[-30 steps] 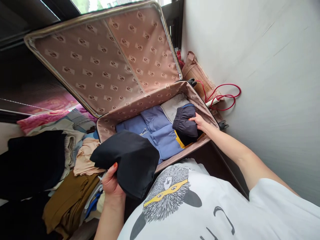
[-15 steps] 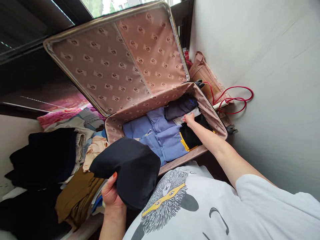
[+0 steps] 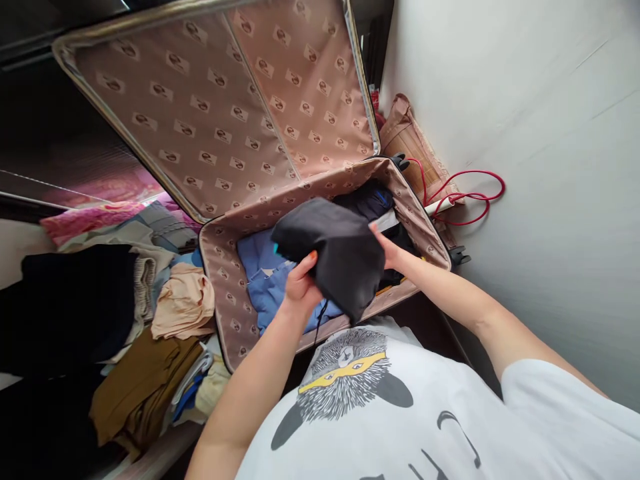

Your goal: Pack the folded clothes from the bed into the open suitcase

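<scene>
1. The folded black cloth garment (image 3: 336,257) hangs over the open suitcase's lower half, its long axis running from the upper left down to the lower right, with one corner drooping toward the person's chest.
2. It is soft, matte fabric folded into a rounded, thick wad (a thin dark cord dangles below it).
3. The left hand (image 3: 301,287) clasps its near left edge, thumb on top and fingers tucked under.
4. The right hand (image 3: 387,248) meets its far right edge; the fingers are mostly hidden, so it probably grips, though I cannot tell for certain.
5. The brown soft-sided suitcase with patterned beige lining (image 3: 225,287) stands with its lid up; folded blue cloth (image 3: 263,280) lies inside, beneath the garment.
6. A loose heap of black, beige and mustard clothes (image 3: 150,347) sits left of the suitcase.
</scene>
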Available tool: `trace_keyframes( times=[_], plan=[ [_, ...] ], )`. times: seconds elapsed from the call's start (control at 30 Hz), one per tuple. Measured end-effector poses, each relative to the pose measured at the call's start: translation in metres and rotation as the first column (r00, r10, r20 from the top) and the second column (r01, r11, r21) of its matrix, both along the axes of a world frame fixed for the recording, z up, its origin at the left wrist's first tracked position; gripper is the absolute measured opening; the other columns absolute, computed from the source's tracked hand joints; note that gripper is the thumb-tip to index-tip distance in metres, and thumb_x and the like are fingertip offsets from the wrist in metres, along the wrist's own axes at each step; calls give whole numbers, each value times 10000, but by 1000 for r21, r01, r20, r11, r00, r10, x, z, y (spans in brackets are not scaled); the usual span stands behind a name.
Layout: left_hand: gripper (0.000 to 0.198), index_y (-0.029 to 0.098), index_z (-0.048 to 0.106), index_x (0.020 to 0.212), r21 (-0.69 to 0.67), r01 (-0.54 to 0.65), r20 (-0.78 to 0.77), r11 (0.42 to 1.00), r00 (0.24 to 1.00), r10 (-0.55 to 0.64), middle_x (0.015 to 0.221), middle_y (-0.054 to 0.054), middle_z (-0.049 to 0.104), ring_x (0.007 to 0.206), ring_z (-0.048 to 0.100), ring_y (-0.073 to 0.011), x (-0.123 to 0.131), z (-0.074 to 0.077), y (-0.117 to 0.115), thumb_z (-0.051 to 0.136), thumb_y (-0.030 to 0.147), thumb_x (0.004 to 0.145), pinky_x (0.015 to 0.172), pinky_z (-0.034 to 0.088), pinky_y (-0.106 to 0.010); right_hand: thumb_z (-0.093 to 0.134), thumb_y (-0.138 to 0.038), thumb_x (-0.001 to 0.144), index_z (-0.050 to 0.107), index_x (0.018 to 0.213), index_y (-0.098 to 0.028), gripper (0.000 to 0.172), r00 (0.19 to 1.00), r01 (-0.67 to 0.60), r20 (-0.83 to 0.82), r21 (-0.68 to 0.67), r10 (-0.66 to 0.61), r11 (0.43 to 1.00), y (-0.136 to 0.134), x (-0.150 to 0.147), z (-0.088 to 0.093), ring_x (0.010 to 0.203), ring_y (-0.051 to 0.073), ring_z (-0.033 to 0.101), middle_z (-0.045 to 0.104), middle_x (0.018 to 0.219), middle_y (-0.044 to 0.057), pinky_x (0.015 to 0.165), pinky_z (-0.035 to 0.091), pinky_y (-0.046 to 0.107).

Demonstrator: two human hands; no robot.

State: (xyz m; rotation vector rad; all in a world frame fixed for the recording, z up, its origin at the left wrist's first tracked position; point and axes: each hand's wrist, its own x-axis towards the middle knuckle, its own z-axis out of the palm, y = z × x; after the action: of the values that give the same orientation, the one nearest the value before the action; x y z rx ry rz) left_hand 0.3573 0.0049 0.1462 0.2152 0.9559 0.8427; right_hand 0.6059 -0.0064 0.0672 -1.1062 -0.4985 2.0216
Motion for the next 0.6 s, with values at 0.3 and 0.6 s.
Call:
trace_keyframes(
  times=[0.3, 0.6],
  plan=[
    [399, 95, 716, 1158, -203, 157, 60, 966, 987, -148, 982, -102, 808, 919, 768, -212, 104, -92, 7, 727, 37, 763, 1038, 560, -374, 796, -74, 550, 737, 1177, -223, 648, 897, 75, 423, 144, -130, 987, 1, 109, 40, 884, 206, 704, 769, 1019, 22, 897, 588, 390],
    [309, 128, 713, 1044, -269, 317, 75, 909, 948, -308, 876, -83, 785, 831, 738, -204, 155, -142, 8, 754, 39, 751, 971, 577, -415, 673, -23, 590, 784, 1034, -250, 512, 532, -193, 837, 265, -126, 945, -20, 140, 4, 1170, 308, 666, 765, 1104, 44, 1198, 391, 523]
  ],
)
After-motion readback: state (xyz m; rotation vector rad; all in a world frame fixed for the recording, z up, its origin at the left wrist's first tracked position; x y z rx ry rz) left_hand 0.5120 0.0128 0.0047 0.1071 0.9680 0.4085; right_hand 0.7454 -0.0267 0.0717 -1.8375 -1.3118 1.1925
